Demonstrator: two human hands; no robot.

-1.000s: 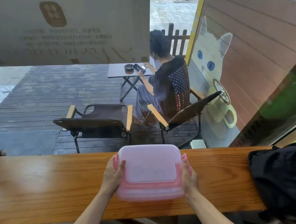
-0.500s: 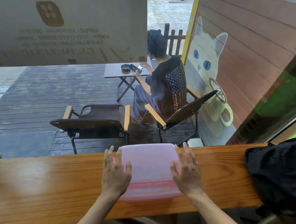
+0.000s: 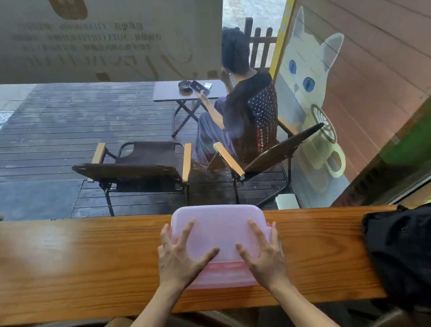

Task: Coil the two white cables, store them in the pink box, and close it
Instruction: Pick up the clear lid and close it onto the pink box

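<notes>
Both hands lie flat with fingers spread on the lid [image 3: 218, 224] of the pink box [image 3: 221, 275], the left hand [image 3: 179, 258] at its left side and the right hand [image 3: 262, 254] at its right, gripping nothing. Its cloudy lid hides the contents, so no cables can be made out. It sits on the wooden counter [image 3: 58, 271], long axis running left to right along it, beside a black bag [image 3: 426, 253] well off to the right.

Box [image 3: 219, 234] sits lower centre of the frame, on the counter [image 3: 72, 267] — lid on. Left hand [image 3: 179, 258] flat on the lid's left half, right hand [image 3: 265, 255] on its right half. Bag [image 3: 426, 253] lies at the counter's right end, lower right. Behind the counter — two chairs [image 3: 140, 165] mid-frame, small table [image 3: 188, 91] above them.
</notes>
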